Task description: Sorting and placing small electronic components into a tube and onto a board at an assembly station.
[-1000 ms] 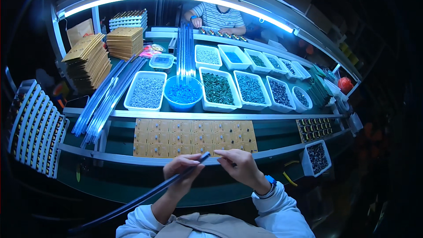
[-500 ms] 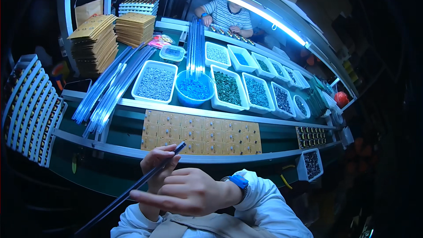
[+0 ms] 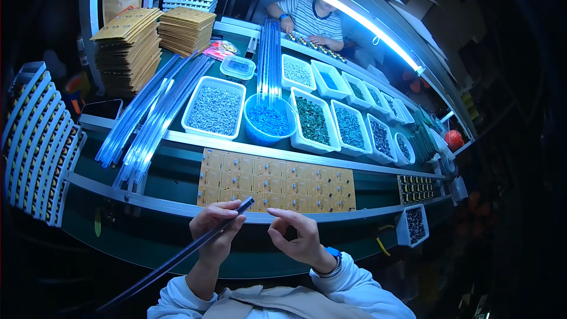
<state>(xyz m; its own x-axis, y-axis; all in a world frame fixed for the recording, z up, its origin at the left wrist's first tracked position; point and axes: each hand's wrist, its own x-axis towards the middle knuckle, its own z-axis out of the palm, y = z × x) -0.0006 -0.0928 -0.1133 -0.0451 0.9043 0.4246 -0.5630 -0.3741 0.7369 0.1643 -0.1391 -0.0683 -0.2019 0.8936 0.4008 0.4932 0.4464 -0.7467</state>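
Note:
My left hand [image 3: 217,227] is closed around a long, thin dark tube [image 3: 171,266], which slants from the lower left up to its squared end just above the fingers. To its right, apart from the tube's end, is my right hand [image 3: 301,237], with thumb and index finger spread and nothing visible between them. Just beyond both hands lies a tan circuit board panel [image 3: 276,186], flat on the frame rails and dotted with small parts in rows.
Behind the panel stand white bins of small parts [image 3: 214,108] and a round tub of blue parts [image 3: 269,119]. Clear tubes [image 3: 156,124] and stacked tan boards [image 3: 127,53] are at left. A co-worker [image 3: 310,23] sits across the bench. A small bin [image 3: 412,224] hangs off the right front edge.
My right hand has moved from across my left wrist, up and right to beside the tube's end. My left hand keeps hold of the tube. The view has shifted slightly.

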